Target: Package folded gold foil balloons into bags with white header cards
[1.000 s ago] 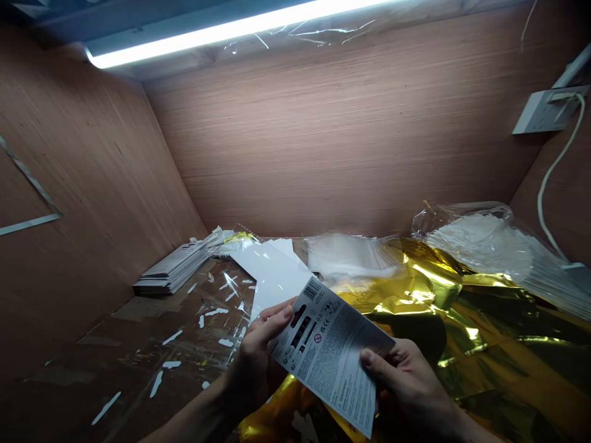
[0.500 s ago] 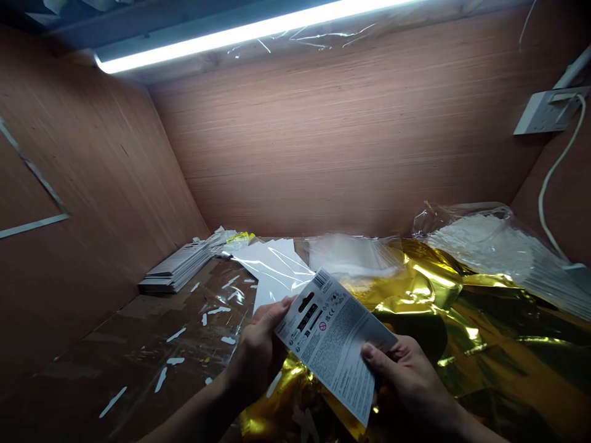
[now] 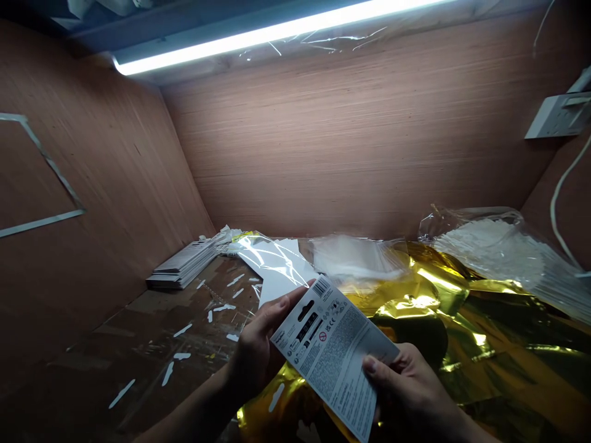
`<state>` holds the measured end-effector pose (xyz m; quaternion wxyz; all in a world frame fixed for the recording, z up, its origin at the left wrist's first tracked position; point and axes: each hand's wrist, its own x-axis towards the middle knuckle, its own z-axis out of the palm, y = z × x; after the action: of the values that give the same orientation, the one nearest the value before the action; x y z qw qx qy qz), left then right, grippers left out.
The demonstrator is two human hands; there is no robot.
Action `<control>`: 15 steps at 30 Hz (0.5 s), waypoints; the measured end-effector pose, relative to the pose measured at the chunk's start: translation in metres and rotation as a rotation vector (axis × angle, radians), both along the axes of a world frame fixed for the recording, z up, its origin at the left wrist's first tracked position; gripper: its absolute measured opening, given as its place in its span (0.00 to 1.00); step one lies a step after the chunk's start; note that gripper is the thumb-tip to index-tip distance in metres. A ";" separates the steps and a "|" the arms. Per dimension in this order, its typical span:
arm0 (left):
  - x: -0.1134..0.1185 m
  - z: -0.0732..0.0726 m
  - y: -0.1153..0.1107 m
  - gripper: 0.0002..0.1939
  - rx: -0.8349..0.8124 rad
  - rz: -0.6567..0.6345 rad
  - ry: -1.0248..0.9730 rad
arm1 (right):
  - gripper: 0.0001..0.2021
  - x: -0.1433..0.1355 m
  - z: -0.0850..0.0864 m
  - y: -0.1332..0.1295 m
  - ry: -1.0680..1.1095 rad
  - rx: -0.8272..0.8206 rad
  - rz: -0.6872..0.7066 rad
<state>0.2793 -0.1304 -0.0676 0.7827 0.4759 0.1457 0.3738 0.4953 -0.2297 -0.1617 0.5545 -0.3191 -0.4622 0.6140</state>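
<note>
A white printed packaging card (image 3: 337, 351) with a hang hole, a barcode and small text is held tilted between my hands. My left hand (image 3: 263, 338) supports its upper left edge, with the thumb beside the hang hole and fingers reaching behind the card. My right hand (image 3: 406, 387) pinches the lower right side, its thumb flat on the printed face and the other fingers hidden behind. Beneath the card lies shiny gold foil (image 3: 429, 307). White sheets (image 3: 281, 264) under glossy clear film lie just past the left fingers.
A stack of white cards (image 3: 182, 267) stands by the left wall. White hang-hole cut-outs (image 3: 182, 331) are scattered on the brown worktop (image 3: 152, 344). Clear bags (image 3: 357, 255) lie at the back; another clear bag of white pieces (image 3: 489, 240) sits back right. A socket box (image 3: 558, 117) hangs on the right.
My left thumb has slid back toward the card's edge, and its fingers now stretch further behind the card. The card has dropped slightly. The surroundings have shifted a little right in view.
</note>
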 end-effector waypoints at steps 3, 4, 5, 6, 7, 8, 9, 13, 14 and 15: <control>-0.002 0.000 0.001 0.19 0.048 -0.058 -0.002 | 0.23 0.000 0.000 0.001 0.019 0.017 0.018; -0.002 0.000 0.001 0.20 0.058 -0.050 0.010 | 0.23 0.000 -0.001 0.001 0.028 0.020 0.025; -0.004 0.000 0.001 0.21 0.068 -0.038 0.029 | 0.23 -0.001 -0.001 0.001 0.036 0.021 0.031; -0.005 -0.001 0.002 0.23 0.083 -0.028 0.048 | 0.23 -0.001 -0.001 0.001 0.043 0.022 0.034; -0.006 -0.001 0.003 0.26 0.103 -0.025 0.068 | 0.22 -0.001 -0.001 0.001 0.052 0.021 0.036; -0.007 -0.001 0.003 0.29 0.127 -0.030 0.084 | 0.21 -0.002 -0.001 0.001 0.062 0.022 0.037; -0.009 -0.001 0.004 0.32 0.152 -0.036 0.098 | 0.21 -0.002 -0.001 0.001 0.071 0.025 0.038; -0.011 0.000 0.006 0.37 0.227 -0.065 0.142 | 0.22 -0.003 0.000 0.000 0.055 0.017 0.044; -0.010 0.000 0.007 0.38 0.235 -0.074 0.149 | 0.23 -0.003 0.001 0.000 0.046 0.010 0.051; -0.010 0.001 0.006 0.39 0.244 -0.087 0.154 | 0.24 -0.003 0.001 0.000 0.042 0.007 0.057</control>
<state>0.2693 -0.1240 -0.0665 0.7212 0.6005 0.1379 0.3168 0.4921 -0.2301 -0.1608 0.5475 -0.2911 -0.4614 0.6345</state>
